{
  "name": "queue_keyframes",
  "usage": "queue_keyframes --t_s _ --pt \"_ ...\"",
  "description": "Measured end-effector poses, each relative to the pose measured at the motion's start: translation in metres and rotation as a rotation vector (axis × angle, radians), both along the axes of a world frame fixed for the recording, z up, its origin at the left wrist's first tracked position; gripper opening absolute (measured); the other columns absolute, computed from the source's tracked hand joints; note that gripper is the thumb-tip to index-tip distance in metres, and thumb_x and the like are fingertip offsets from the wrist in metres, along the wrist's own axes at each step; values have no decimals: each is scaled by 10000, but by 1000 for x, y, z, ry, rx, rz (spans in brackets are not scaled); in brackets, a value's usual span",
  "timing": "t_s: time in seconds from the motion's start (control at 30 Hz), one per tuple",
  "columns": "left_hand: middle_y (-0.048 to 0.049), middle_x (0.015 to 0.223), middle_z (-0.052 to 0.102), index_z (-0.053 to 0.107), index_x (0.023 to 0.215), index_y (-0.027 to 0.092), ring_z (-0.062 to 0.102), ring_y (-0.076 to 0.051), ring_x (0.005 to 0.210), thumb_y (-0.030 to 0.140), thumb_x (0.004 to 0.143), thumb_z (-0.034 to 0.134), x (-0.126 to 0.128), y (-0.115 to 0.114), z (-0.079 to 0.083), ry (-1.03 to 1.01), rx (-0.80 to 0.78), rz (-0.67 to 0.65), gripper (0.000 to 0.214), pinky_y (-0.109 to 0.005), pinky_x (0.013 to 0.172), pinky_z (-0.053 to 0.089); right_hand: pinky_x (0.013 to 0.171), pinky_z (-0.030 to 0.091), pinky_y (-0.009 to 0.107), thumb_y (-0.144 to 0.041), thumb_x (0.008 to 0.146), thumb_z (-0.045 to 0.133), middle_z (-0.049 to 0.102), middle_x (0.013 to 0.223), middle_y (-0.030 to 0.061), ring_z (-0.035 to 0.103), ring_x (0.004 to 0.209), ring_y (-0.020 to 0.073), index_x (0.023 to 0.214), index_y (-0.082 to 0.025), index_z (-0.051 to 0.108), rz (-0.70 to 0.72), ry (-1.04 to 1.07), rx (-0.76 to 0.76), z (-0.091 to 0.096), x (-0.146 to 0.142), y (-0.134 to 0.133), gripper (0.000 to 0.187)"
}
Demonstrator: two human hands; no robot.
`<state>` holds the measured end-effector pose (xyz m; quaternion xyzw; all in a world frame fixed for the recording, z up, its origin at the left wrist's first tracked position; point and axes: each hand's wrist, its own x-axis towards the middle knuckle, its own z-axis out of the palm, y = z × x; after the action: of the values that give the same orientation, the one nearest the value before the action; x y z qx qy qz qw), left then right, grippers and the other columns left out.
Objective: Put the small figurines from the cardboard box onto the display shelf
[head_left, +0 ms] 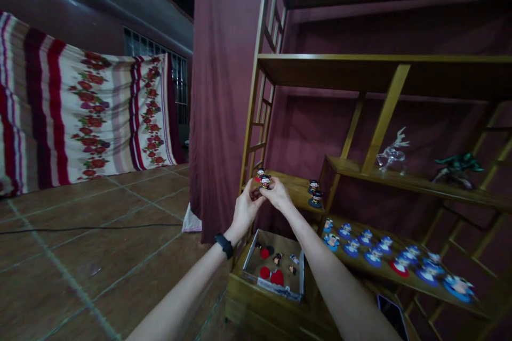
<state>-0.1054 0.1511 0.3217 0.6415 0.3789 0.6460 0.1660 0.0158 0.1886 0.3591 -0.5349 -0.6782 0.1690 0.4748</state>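
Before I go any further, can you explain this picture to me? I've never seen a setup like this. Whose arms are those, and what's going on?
There's no machine here. This single picture comes from a camera on a person's head, looking forward and down, so the arms are the wearer's own. The left hand, with a black band at its wrist, and the right hand together hold a small figure over a shelf. A dark pair stands at that shelf's right end. Below is an open box with red pieces inside. Lower right are blue figures; above them stands a clear deer.
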Motion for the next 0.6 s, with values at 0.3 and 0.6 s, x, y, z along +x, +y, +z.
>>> queue_keyframes --t_s 0.3,0.6 --pt "-69 950 645 379 1304 174 617 -156 858 230 740 573 -56 -9 -57 -131 -117 85 599 -326 824 466 694 438 285 -416 665 594 663 951 36 617 894 203 1061 -235 464 -168 -223 -51 9 -29 19 454" --pt "-81 1017 635 498 1203 175 608 -162 881 195 760 526 -54 -14 -44 -3 -81 88 444 -332 835 464 759 441 320 -446 706 570 665 1012 54 607 966 229 1038 -246 495 -206 -340 -17 -2 -36 30 395"
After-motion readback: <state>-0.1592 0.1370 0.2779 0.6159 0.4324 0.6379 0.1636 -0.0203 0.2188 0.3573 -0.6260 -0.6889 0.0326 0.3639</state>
